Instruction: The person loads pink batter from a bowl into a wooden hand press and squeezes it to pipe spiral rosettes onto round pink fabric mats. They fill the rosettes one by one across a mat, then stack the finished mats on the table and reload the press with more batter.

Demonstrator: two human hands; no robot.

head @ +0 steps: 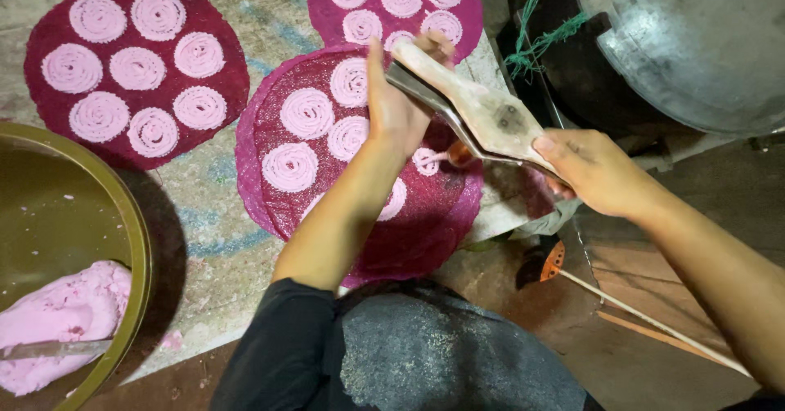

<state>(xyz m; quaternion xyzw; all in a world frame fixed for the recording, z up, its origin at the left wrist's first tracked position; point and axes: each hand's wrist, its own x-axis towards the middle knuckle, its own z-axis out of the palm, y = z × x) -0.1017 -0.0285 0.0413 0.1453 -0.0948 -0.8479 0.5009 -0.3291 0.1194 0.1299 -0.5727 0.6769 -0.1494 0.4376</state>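
Observation:
My left hand (pixel 398 104) and my right hand (pixel 590 168) both grip a wooden two-handled dough press (pixel 482 116) held over a round magenta woven mat (pixel 368 166). A thin pink strand (pixel 427 160) comes out under the press onto the mat. Several pink coiled noodle spirals (pixel 307 113) lie on this mat. The left hand holds the far handle, the right hand the near handle.
Two more magenta mats with pink spirals lie at the left (pixel 135 67) and at the top (pixel 396 6). A large olive bowl (pixel 135 247) at the lower left holds pink dough (pixel 65 321) and a knife. A big metal pot (pixel 695 43) stands at the upper right; a stick with an orange head (pixel 553 260) lies on the floor.

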